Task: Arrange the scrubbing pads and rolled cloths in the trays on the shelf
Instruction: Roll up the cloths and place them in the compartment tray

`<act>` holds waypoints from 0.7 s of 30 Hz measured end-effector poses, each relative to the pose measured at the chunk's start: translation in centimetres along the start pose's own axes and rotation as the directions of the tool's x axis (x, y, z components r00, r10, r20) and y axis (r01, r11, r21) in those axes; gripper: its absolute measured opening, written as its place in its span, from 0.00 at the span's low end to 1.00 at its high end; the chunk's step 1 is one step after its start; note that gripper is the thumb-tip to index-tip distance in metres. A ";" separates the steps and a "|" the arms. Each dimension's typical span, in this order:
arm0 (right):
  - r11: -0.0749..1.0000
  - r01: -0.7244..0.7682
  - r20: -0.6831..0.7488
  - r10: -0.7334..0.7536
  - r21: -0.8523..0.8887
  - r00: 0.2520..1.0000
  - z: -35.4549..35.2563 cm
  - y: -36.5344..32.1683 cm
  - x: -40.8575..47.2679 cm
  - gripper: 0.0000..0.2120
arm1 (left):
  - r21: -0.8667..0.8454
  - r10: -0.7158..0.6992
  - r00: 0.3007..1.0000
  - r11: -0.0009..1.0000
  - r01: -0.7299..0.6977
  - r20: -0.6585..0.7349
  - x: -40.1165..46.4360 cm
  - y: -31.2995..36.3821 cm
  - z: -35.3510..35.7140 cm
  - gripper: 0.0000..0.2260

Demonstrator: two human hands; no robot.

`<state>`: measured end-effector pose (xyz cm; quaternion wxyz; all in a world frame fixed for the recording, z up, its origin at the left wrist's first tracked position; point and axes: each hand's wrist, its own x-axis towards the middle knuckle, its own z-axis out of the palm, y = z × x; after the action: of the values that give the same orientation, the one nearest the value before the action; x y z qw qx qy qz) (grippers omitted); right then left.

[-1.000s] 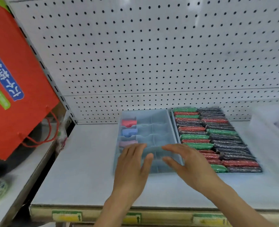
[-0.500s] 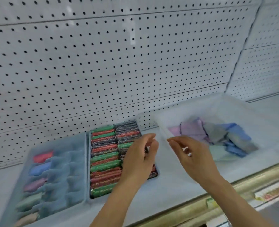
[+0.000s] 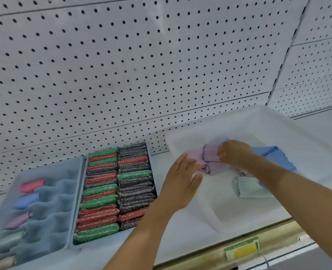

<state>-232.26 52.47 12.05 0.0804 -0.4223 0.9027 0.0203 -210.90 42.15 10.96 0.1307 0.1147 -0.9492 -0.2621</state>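
Two hands are reaching into a clear plastic bin (image 3: 278,123) that is sitting on the white shelf (image 3: 180,234), and every place below is given from that bin. Inside it, at its near-left corner, the left hand (image 3: 180,184) is lying flat with straight, spread fingers, its fingertips touching a pink cloth (image 3: 193,155); its grip is released. Further in, near the middle of the bin, the right hand (image 3: 236,152) is curling its fingers onto a purple cloth (image 3: 212,159), and its grip seems to be pinching that cloth, though blur is hiding the fingertips. A blue cloth (image 3: 278,158) is lying toward the right side of the bin, partly under the right forearm, and a pale green cloth (image 3: 248,189) is lying nearer the front wall, just below that forearm.

Just left of the bin a tray (image 3: 151,152) is holding the scrubbing pads (image 3: 118,191), green, red and dark ones, packed on edge in two rows. Further left, touching that tray, a grey divided tray (image 3: 64,201) is carrying rolled cloths (image 3: 31,186) down its left column: red, blue, purple, then paler ones. Behind the bin a white pegboard (image 3: 122,65) is rising. Below the bin's front a green and yellow label (image 3: 242,248) is sitting on the shelf edge.
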 end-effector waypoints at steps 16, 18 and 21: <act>0.718 -0.007 -0.160 0.165 0.696 0.973 -2.1 0.4 0.4 0.14 | -0.064 -0.036 0.994 0.997 0.043 0.099 -0.3 0.3 -1.1 0.21; 0.512 0.073 -0.168 0.141 0.856 0.976 -3.9 -0.3 -1.5 0.17 | -0.217 -0.086 0.991 0.970 0.106 0.102 -0.2 0.9 -2.2 0.18; 0.291 0.223 -0.235 0.009 0.930 0.972 -7.4 -2.2 -4.3 0.29 | -0.566 -0.233 0.971 0.809 0.160 -0.059 -0.1 1.9 -5.2 0.15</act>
<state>-228.81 53.55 20.14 0.2269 -0.3518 0.7114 -0.5645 -209.45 41.35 16.23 0.1900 0.1855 -0.8044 -0.5314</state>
